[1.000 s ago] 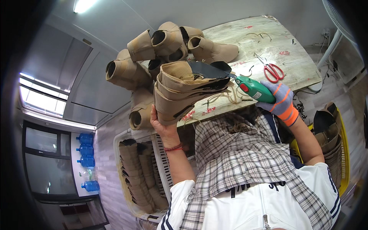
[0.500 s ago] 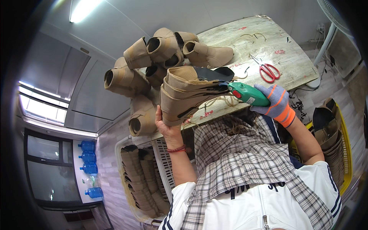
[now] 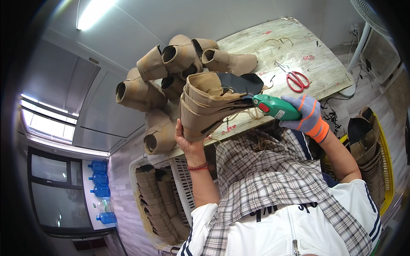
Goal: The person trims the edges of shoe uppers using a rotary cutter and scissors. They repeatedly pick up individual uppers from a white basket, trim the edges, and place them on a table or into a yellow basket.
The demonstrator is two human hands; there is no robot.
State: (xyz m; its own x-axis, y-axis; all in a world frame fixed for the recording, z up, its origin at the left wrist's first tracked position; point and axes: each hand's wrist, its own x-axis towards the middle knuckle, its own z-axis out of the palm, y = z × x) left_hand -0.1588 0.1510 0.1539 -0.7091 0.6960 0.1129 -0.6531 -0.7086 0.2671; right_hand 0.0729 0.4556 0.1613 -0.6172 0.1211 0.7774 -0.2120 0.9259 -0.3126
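Note:
My bare left hand (image 3: 188, 141) grips a stack of tan shoe uppers (image 3: 200, 115) from below and the left, with its fingers partly hidden behind. The nested uppers have black lining at their open edges, and loose threads show near the top. In a grey and orange glove, my right hand (image 3: 306, 114) wraps around a green handheld power tool (image 3: 277, 107) with a red button. The tool's narrow tip meets the right-hand edges of the stack; whether it touches a thread is too small to tell.
Several finished-looking tan shoe uppers (image 3: 141, 94) are heaped at the table's left. Red-handled scissors (image 3: 297, 81) lie on the worn table (image 3: 318, 64) with thread scraps. Below stand a white basket (image 3: 183, 187) and a yellow basket (image 3: 388, 170), both holding stacked uppers. A fan (image 3: 365, 38) stands at the right.
The stack has tipped slightly, showing more of its top opening. The green tool's tip has shifted a little left and down along the edges. Both hands keep their holds.

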